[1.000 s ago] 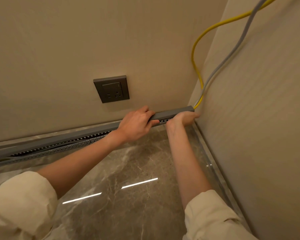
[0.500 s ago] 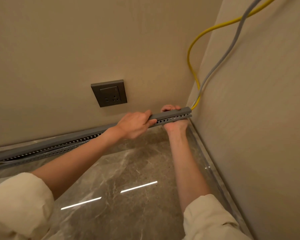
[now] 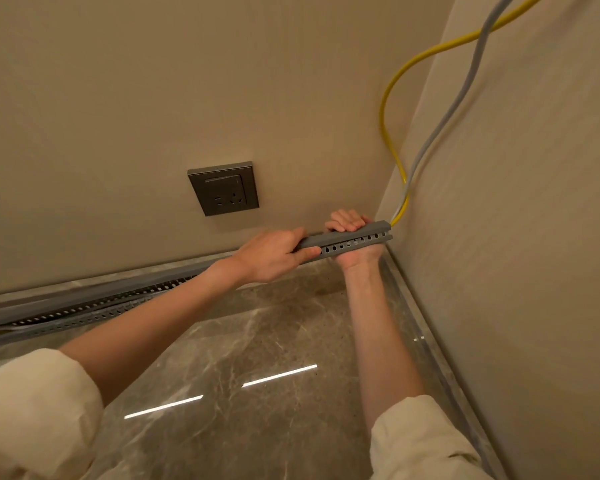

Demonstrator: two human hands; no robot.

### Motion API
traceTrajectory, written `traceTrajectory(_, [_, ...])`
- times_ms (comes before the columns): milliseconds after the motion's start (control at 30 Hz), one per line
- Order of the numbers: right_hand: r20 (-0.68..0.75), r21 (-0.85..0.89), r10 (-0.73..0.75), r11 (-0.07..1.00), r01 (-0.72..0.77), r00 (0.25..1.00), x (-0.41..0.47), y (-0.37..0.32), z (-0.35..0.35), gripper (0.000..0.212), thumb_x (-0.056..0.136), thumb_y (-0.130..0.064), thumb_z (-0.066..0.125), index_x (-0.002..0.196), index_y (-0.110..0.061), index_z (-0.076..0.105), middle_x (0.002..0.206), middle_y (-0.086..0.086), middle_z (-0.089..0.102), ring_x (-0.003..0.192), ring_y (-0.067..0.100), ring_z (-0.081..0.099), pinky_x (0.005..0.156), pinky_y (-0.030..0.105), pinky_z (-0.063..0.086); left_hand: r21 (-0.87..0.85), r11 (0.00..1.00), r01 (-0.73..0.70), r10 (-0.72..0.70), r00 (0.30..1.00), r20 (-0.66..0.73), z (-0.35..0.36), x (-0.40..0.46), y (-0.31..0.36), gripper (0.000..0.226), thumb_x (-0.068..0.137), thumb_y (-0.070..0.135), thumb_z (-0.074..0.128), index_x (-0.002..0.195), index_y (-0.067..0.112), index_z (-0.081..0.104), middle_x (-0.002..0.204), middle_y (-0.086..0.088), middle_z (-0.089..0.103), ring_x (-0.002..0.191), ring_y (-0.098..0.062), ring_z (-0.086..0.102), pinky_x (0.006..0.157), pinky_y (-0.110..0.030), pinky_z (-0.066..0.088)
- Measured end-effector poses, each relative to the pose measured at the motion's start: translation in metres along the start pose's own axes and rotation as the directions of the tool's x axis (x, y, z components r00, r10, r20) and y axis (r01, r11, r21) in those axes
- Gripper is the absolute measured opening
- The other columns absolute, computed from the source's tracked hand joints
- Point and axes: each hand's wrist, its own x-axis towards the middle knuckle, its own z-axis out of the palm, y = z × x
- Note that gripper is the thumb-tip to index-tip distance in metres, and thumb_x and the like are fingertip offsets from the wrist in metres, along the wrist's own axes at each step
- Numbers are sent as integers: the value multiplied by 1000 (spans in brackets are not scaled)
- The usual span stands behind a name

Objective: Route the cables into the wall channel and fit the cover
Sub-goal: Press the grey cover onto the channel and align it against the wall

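A: Which step is this?

B: Fitting, I'd judge. The left hand (image 3: 274, 256) and right hand (image 3: 352, 237) both clasp the long grey perforated plastic channel (image 3: 350, 241), lifted at two o'clock near the corner; the yellow cable (image 3: 390, 133) and grey cable (image 3: 461, 98) enter its end.

A: Next?

B: Probably lowering it against the wall base, cables inside.

- Single head cam, wide-angle; looks fwd + down into room corner (image 3: 388, 216).
- Close range: forearms fill lower frame, floor (image 3: 257, 427) below.
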Motion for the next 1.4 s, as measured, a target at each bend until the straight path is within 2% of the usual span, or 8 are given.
traceTrajectory(100, [2, -23, -8, 1000, 8, 1000, -2, 1, 5, 26, 66, -23, 37, 42, -14, 38, 40, -2, 37, 37, 11, 37, 43, 17, 29, 23, 1000, 12, -13, 999, 51, -4, 3, 1, 35, 78, 54, 63, 78, 28, 39, 62, 13, 42, 54, -10, 43, 47, -29, 27])
traceTrajectory(167, [-4, -36, -13, 999, 13, 1000, -3, 2, 8, 26, 66, -22, 37, 41, -14, 38, 39, -3, 37, 37, 10, 37, 44, 16, 27, 94, 994, 63, -71, 994, 83, -5, 9, 3, 33, 73, 43, 71, 78, 22, 46, 63, 6, 48, 56, -18, 47, 47, -28, 30])
traceTrajectory(333, [-41, -30, 5, 1000, -6, 999, -3, 5, 7, 26, 64, -21, 35, 38, -15, 34, 37, -3, 33, 35, 11, 33, 43, 14, 24, 142, 979, 149, -170, 974, 153, -5, 20, 12, 20, 70, 15, 60, 60, 14, 44, 55, -2, 46, 44, -18, 42, 39, -24, 28])
traceTrajectory(633, [-136, 14, -7, 1000, 9, 991, -3, 1, -4, 28, 69, -20, 37, 43, -12, 40, 38, 0, 41, 34, 14, 40, 43, 16, 34, 181, 979, 92, -110, 990, 92, 9, 23, 2, 22, 68, 15, 55, 53, 16, 39, 50, -1, 43, 42, -19, 43, 37, -23, 25])
traceTrajectory(767, [-307, -165, -128, 983, 80, 943, 3, -4, -16, 37, 90, -26, 31, 63, -10, 51, 51, 7, 55, 48, 22, 54, 58, 27, 45, 270, 959, 87, -92, 996, 5, 25, 28, -9, 9, 72, 21, 57, 74, 13, 52, 66, -6, 55, 58, -29, 53, 47, -27, 33])
traceTrajectory(933, [-422, -545, -331, 837, 55, 844, 3, -10, -38, 47, 95, -43, 33, 126, -13, 51, 112, 11, 57, 95, 23, 55, 79, 34, 48, 286, 955, 77, -68, 997, -40, 53, 33, -17, 13, 81, 9, 53, 93, 6, 54, 90, -18, 66, 79, -36, 61, 55, -34, 36])
traceTrajectory(1133, [-367, -823, -356, 554, -123, 859, -4, -28, -54, 15, 82, -24, 68, 82, -15, 56, 69, 2, 57, 50, 10, 49, 37, 18, 33, 363, 932, 10, 12, 998, -57, 72, 40, -13, 24, 81, -1, 51, 104, 0, 49, 94, -22, 66, 80, -39, 62, 56, -38, 35])
traceTrajectory(1400, [-379, -763, -379, 644, -54, 844, 2, -32, -60, 13, 86, -15, 66, 84, -13, 53, 70, 4, 55, 53, 11, 49, 36, 16, 41, 385, 923, -5, 33, 997, -68, 79, 48, -18, 32, 84, 10, 52, 114, 1, 46, 99, -19, 66, 84, -38, 63, 57, -38, 38])
